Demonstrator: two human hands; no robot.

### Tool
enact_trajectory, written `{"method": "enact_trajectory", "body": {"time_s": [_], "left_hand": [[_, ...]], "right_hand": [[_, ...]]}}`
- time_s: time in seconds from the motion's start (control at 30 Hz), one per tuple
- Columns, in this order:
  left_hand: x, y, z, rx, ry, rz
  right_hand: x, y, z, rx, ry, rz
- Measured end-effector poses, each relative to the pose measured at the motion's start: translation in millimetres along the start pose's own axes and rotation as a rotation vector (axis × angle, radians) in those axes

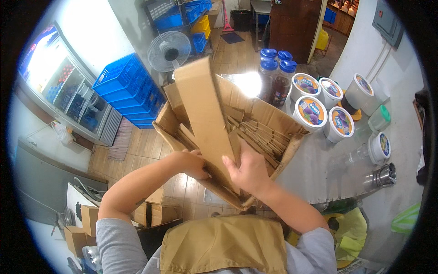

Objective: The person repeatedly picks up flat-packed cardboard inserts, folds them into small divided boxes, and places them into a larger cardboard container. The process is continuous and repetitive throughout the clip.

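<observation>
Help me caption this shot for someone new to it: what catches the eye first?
A long cardboard strip stands tilted at centre, gripped low down by the left hand and right hand over an open cardboard box packed with similar strips. Right of it, white tubs with purple-pictured lids crowd the counter; stacked blue crates stand at the left.

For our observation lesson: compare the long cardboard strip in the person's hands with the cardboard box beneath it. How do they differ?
The cardboard strip is a single flat, narrow piece; the cardboard box is wide, open-topped and packed with flat cardboard pieces. The strip stands nearly upright, held by the left hand and right hand; the box rests at the counter edge. Both are plain brown cardboard.
</observation>
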State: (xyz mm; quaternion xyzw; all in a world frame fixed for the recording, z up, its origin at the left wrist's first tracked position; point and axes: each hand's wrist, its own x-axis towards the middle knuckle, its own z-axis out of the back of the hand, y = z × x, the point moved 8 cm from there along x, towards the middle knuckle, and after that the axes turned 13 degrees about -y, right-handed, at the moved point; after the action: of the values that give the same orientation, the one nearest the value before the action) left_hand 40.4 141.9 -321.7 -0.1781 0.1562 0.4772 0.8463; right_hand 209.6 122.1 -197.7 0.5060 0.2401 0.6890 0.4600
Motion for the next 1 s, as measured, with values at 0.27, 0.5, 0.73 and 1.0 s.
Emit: {"method": "enact_trajectory", "body": {"time_s": [0.27, 0.5, 0.73, 1.0], "left_hand": [[-20, -8, 19, 0.158, 0.222, 0.089], [-119, 24, 108, -0.069, -0.832, 0.22], [-91, 60, 1, -0.795, -1.256, 0.371], [-95, 61, 4, -0.804, -1.258, 0.553]], "right_hand": [[-30, -13, -36, -0.256, 0.351, -0.048], [-42, -25, -70, -0.426, 0.592, 0.06], [-38, -31, -138, -0.663, 0.993, 0.017], [-25, -10, -134, -0.594, 0.701, 0.159]]}}
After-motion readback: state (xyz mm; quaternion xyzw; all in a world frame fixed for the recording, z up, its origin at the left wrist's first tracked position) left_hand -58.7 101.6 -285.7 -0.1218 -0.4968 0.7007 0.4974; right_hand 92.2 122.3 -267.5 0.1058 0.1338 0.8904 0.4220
